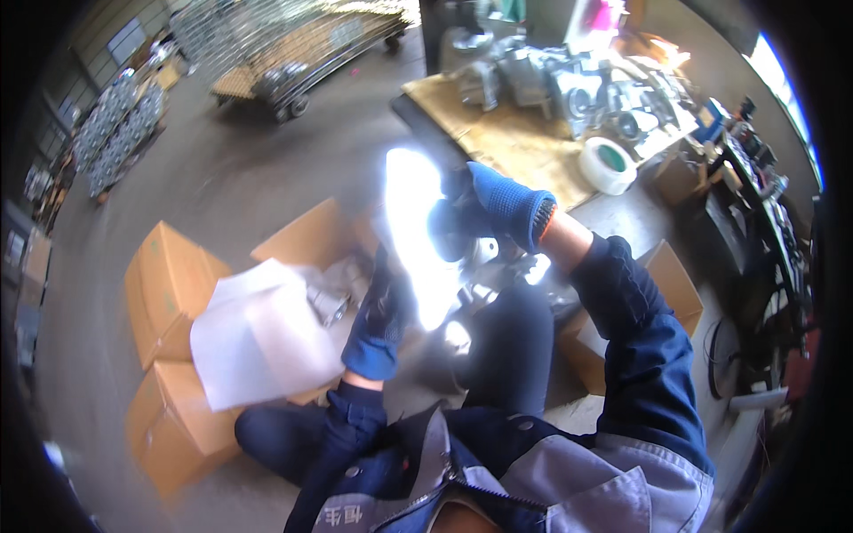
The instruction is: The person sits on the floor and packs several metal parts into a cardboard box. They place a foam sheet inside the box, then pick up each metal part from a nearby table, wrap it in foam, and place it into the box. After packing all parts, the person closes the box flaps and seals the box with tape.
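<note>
- We see a grey concrete floor strewn with cardboard boxes, a wire cart behind.
- Our left hand and right hand, in blue gloves, clasp a glare-washed metal part over our lap.
- Tape roll lies on the workbench.

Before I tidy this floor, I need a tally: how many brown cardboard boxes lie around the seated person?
5 at least: two stacked at far left, one open behind the white sheet, two at right. Others may be hidden behind legs and glare.
</note>
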A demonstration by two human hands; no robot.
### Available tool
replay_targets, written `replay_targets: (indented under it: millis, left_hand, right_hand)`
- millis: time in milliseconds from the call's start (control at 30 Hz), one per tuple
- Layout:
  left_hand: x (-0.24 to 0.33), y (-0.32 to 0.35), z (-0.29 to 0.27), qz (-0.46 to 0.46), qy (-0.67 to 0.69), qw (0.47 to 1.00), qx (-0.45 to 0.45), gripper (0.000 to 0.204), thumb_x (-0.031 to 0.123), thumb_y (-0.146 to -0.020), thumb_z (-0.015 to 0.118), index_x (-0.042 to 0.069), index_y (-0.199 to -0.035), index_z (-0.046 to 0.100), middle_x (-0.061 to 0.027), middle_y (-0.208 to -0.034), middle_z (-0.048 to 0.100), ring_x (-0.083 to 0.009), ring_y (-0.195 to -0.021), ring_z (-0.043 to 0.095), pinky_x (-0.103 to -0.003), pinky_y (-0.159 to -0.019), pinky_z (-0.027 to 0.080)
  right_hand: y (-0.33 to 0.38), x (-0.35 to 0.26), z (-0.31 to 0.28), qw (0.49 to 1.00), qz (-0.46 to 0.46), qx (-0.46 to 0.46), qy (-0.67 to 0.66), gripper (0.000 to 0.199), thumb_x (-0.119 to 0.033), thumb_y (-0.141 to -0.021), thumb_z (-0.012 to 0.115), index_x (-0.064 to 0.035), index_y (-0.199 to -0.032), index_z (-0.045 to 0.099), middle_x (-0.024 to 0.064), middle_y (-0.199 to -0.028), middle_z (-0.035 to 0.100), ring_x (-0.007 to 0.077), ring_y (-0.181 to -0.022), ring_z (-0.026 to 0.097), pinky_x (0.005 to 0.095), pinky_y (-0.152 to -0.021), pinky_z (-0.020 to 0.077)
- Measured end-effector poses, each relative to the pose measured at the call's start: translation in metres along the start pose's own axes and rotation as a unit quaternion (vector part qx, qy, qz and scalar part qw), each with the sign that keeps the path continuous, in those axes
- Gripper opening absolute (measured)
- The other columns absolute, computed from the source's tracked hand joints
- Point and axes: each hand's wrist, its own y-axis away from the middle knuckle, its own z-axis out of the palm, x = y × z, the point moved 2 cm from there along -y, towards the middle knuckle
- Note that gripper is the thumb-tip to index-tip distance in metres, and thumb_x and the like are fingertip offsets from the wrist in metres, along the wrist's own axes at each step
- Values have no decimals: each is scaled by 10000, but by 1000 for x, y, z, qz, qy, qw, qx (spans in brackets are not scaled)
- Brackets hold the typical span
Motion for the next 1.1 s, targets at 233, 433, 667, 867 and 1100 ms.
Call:
replay_targets:
  millis: [233,433,667,867,1100]
  left_hand:
    - [19,116,-50,43,-388,898,204,623,264,-918,672,31,-1428,400,-187,-1397,496,-294,-1248,512,-428,-1080,417]
    - [87,145,-33,81,-116,924,356,728,431,-895,692,21,-1425,407,-172,-1346,555,-318,-1222,542,-429,-1128,363]
    - [159,92,-43,218,597,768,73,792,423,-807,804,-16,-1372,466,-160,-1335,533,-297,-1250,492,-454,-1136,349]
    - [177,100,-35,116,936,325,-68,454,161,-937,574,-21,-1347,508,-147,-1244,617,-306,-1122,623,-505,-890,559]
    - [175,95,-26,-9,970,87,-226,447,113,-933,584,-18,-1352,501,-145,-1276,597,-276,-1150,600,-434,-921,549]
  right_hand:
    - [-13,-33,84,972,-224,-66,-41,416,-360,-939,684,22,-1101,678,137,-925,727,161,-784,705,298,-688,557]
    - [-54,45,123,991,11,-40,-128,280,-220,-1006,586,25,-1112,670,145,-924,712,200,-730,701,285,-627,575]
    - [-57,85,143,989,100,-86,-59,237,-159,-972,591,61,-1018,665,145,-870,697,195,-687,692,293,-569,549]
    - [-58,84,149,989,89,-118,17,219,-140,-957,612,73,-993,652,146,-861,693,222,-723,714,301,-584,560]
    - [-57,94,150,994,48,-95,19,280,-218,-952,588,28,-847,668,113,-695,684,182,-603,689,301,-552,533]
